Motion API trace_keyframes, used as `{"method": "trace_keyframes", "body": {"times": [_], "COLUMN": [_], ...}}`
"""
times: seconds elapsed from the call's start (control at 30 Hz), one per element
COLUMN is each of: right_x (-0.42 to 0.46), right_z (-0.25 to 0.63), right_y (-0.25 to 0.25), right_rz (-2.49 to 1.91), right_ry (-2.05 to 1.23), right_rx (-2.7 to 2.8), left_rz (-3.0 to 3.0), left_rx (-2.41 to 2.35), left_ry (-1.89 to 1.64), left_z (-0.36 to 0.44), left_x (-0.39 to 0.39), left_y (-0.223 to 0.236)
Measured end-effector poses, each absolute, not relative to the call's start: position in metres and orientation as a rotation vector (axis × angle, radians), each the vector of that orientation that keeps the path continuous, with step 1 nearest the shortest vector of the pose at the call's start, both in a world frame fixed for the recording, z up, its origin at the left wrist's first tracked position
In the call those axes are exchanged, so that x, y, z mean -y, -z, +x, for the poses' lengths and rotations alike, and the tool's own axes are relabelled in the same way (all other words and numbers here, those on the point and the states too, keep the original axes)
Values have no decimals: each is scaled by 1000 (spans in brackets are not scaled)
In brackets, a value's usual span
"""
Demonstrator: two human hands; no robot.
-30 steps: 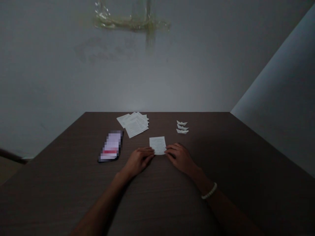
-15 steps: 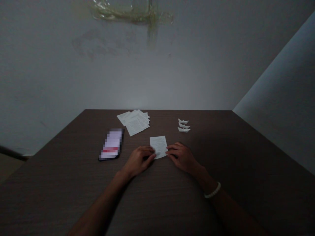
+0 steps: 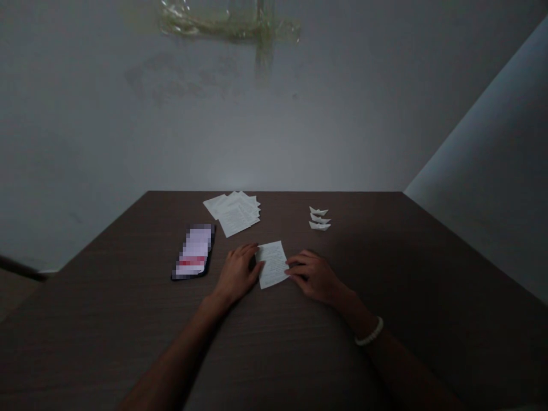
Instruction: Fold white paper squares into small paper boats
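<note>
A small white sheet of paper with lines of print lies slightly turned on the table between my hands. My left hand holds its left edge, fingers curled near the upper left corner and thumb lower down. At the right edge, my right hand grips the sheet with its fingertips; a pale beaded bracelet is on that wrist. Three small folded paper boats stand in a row beyond my right hand. Beyond my left hand, a fanned stack of similar printed sheets rests on the table.
A phone with a blurred-out lit screen lies left of my left hand. The dark wooden table ends at a grey wall with yellowed tape on it. Another wall surface slants along the right side.
The sheet has turned a little and come slightly nearer to me and to the left. My left hand has shifted left, its fingers farther up the edge; my right hand follows the right edge.
</note>
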State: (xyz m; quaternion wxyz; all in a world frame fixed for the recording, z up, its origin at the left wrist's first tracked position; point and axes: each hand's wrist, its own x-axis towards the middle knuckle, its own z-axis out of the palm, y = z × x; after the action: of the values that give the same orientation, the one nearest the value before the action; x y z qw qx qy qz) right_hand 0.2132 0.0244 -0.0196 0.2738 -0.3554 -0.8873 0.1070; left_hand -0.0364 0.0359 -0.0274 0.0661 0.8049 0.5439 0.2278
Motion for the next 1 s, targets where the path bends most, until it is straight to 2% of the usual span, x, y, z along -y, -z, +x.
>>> {"method": "trace_keyframes", "body": {"times": [0.67,1.0], "right_x": [-21,-32], "right_z": [208,205], "right_y": [13,26], "right_rz": [-954,-1256], "right_ry": [-400,-437], "right_rx": [2264,1924], "left_rz": [2444,2542], "left_rx": [-1600,-1394], "left_ry": [-723,-679], "left_z": [-34,-30], "left_x": [-33,-28], "left_y": [23,18]}}
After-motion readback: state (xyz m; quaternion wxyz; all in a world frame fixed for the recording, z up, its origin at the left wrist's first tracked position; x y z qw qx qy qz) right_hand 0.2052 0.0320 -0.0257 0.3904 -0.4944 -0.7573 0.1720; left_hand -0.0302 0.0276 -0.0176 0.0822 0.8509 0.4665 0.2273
